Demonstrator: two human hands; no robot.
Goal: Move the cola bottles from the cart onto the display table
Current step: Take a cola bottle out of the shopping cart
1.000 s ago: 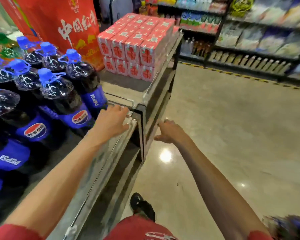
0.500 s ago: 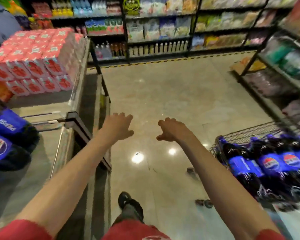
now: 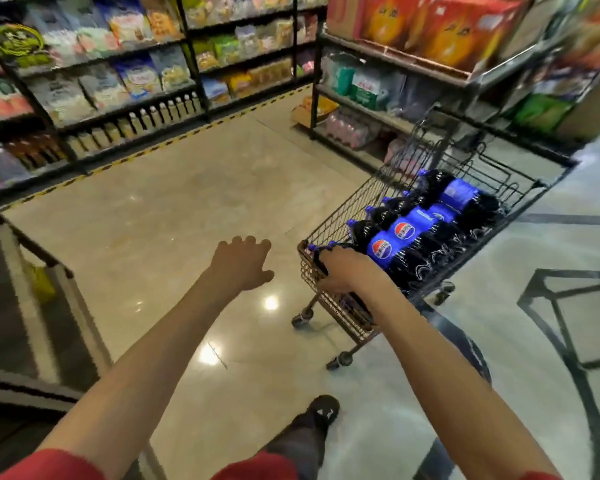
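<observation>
Right hand (image 3: 343, 268) meets the cola bottles (image 3: 404, 233) at the cart's (image 3: 340, 216) near end (fingers hidden, grip unclear). Left hand (image 3: 241, 263) waits beside the cart, fingers apart, likely to help lift.

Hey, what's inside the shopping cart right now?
Cola bottles with blue caps and labels lie on their sides in the cart. The right hand covers part of the nearest one, and anything beneath the top bottles is hidden.
</observation>
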